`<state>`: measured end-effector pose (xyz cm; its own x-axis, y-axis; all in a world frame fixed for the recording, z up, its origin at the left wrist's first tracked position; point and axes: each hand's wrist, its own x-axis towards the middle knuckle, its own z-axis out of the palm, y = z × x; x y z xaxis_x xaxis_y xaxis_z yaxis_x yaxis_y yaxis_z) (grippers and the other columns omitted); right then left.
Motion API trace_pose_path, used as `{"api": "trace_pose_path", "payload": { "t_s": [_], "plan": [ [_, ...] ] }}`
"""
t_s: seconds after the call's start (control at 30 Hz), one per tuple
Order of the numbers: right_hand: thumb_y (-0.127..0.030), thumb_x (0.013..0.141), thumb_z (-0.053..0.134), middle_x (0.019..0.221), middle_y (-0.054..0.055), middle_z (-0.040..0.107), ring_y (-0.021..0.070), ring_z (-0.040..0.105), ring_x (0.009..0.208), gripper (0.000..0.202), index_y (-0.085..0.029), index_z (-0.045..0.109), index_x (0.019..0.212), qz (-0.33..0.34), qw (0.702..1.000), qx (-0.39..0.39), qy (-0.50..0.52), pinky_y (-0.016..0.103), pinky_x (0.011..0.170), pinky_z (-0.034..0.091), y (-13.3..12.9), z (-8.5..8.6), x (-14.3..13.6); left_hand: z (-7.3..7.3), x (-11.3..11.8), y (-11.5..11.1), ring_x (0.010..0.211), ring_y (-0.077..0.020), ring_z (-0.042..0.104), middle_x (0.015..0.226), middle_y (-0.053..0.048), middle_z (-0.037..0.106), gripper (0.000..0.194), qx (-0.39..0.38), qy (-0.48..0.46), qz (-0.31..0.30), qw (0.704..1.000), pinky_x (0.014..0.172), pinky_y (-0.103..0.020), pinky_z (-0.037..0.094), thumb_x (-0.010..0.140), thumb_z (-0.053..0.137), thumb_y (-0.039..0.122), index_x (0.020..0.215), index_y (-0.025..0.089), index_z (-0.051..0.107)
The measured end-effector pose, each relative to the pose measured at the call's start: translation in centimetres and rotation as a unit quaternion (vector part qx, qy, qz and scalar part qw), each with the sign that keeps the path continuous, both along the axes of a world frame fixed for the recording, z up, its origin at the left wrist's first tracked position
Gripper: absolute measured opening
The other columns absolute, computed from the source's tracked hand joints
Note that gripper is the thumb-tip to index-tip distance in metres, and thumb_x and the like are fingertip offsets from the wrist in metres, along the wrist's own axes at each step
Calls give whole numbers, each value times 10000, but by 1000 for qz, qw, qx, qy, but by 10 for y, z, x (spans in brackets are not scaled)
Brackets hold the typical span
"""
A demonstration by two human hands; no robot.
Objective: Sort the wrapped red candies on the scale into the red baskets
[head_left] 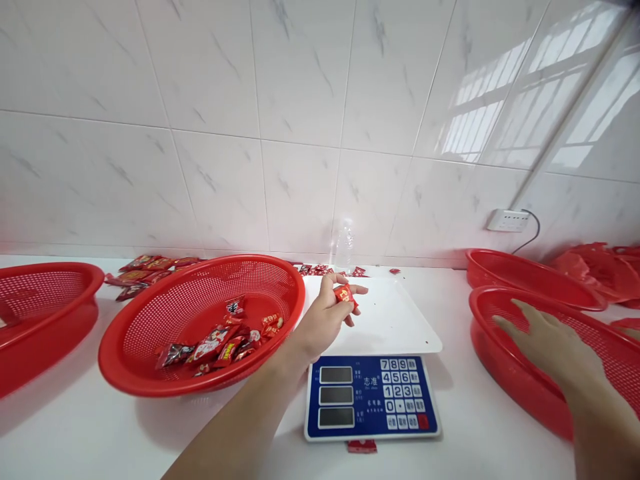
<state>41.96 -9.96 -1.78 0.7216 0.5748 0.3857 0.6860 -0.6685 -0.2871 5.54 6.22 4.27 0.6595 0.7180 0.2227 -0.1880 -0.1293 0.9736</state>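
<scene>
A: Left hand first?

B: Left hand (320, 323): grip clamped on a small red packet (345, 295), pinched between thumb and fingers, other fingers extended. Packet is over the white tray (387, 327) of the scale.

A: Right hand?

B: Right hand (553, 347): fingers spread, grip apart, over the near right basket (500, 373). Cannot tell whether it touches the rim.

A: Left of the scale?

B: Middle basket (200, 287), red, perforated sides. Mixed wrapped packets (215, 343), mostly red, gathered on its floor. A further red basket (55, 337) is cut off by the left edge of view. Loose flat packets (145, 272) lie in a pile behind, between the two.

A: Scale itself?

B: Blue panel (370, 367) towards the viewer, three grey display windows, number keys. Part of a red wrapper (362, 446) shows at its front edge.

A: Remaining items on the white bench (465, 427)?

B: Clear bottle (345, 247) upright behind the tray, near the tiled wall. Far right: red plastic bags (600, 270) beside another basket (530, 277).
</scene>
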Motion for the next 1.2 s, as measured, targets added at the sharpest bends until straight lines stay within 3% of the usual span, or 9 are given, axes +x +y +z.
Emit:
{"api": "trace_pose_path", "payload": {
  "t_s": [0.17, 0.23, 0.4, 0.5, 0.57, 0.8, 0.93, 1.03, 1.2],
  "plan": [
    [-573, 824, 443, 1330, 154, 523, 366, 513, 1167, 600, -231, 485, 1315, 119, 987, 72, 74, 469, 829, 463, 28, 36, -80, 1, 0, -1, 760, -111, 513, 1096, -74, 567, 191, 16, -2, -25, 1000, 677, -281, 464, 881, 479, 185, 1069, 204, 457],
    [-540, 825, 491, 1271, 112, 579, 293, 598, 1061, 532, -241, 517, 1264, 264, 943, 132, 154, 427, 835, 496, 41, 47, -118, 2, -1, -3, 722, -111, 505, 990, -58, 588, 308, 21, 3, -42, 999, 659, -281, 462, 891, 489, 214, 1196, 215, 444],
    [-503, 900, 423, 938, 56, 688, 178, 644, 850, 352, -228, 604, 1024, 507, 815, 108, 259, 316, 735, 507, 69, 71, -194, 7, -7, -16, 662, -109, 506, 852, -16, 613, 587, 40, 35, -95, 994, 647, -291, 439, 913, 494, 285, 1424, 300, 204],
    [-481, 930, 381, 631, -8, 633, 129, 619, 599, 341, -203, 526, 795, 566, 748, 104, 332, 262, 603, 477, 81, 76, -215, 8, -9, -22, 616, -104, 493, 752, 10, 591, 644, 50, 57, -108, 991, 625, -288, 419, 921, 480, 355, 1454, 305, 123],
    [-473, 921, 415, 555, -31, 601, 124, 607, 533, 324, -208, 465, 742, 561, 734, 114, 366, 244, 550, 454, 86, 74, -219, 8, -9, -22, 618, -113, 497, 714, 15, 575, 667, 52, 66, -101, 991, 602, -285, 406, 919, 473, 391, 1462, 299, 97],
    [-462, 898, 470, 578, -26, 569, 106, 561, 514, 340, -197, 464, 685, 534, 771, 164, 306, 233, 525, 398, 87, 63, -211, 2, 2, -20, 753, -156, 565, 750, 8, 568, 683, 43, 71, -98, 992, 616, -281, 406, 887, 540, 356, 1447, 323, 150],
    [-491, 903, 424, 619, -16, 535, 118, 492, 561, 367, -204, 486, 682, 478, 836, 170, 208, 249, 540, 365, 89, 63, -203, 3, 3, -20, 735, -150, 559, 749, -1, 587, 645, 64, 70, -43, 995, 637, -287, 427, 873, 556, 310, 1429, 286, 230],
    [-498, 916, 362, 620, -17, 537, 131, 477, 568, 381, -216, 479, 687, 427, 884, 104, 163, 254, 535, 340, 95, 61, -195, 17, -6, -16, 613, -114, 505, 700, 13, 581, 550, 82, 7, 77, 994, 596, -261, 419, 863, 561, 280, 1364, 256, 333],
    [-439, 918, 317, 708, 18, 652, 167, 565, 634, 375, -217, 518, 692, 420, 897, -93, 103, 276, 563, 349, 112, 46, -185, 49, -35, 2, 562, -91, 481, 692, 24, 564, 246, 114, -29, 168, 979, 544, -224, 398, 829, 570, 260, 1065, 216, 516]
  ]
}}
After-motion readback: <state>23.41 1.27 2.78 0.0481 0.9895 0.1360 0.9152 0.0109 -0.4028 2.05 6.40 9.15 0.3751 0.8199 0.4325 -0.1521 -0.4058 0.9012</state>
